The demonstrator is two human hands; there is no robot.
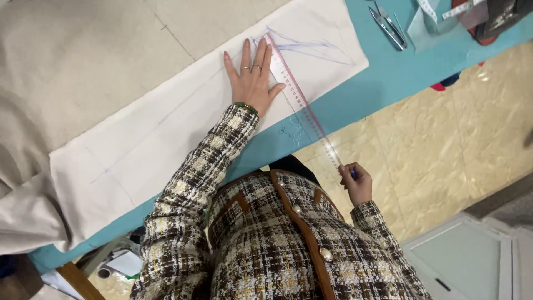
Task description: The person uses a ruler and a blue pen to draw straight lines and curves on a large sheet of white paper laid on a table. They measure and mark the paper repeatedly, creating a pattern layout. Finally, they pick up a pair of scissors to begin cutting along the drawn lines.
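Left hand (pixel 252 78) lies flat, fingers spread, pinning the ruler (pixel 302 103) on white fabric (pixel 166 128); right hand (pixel 357 183) grips its end.

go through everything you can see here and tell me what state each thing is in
Left hand: flat, fingers spread, pressing the ruler.
Right hand: closed around a pen, off the table edge.
Long clear plastic ruler: lying diagonally, overhanging the edge.
White fabric sheet: spread flat, marked with lines.
Metal scissors: lying closed.
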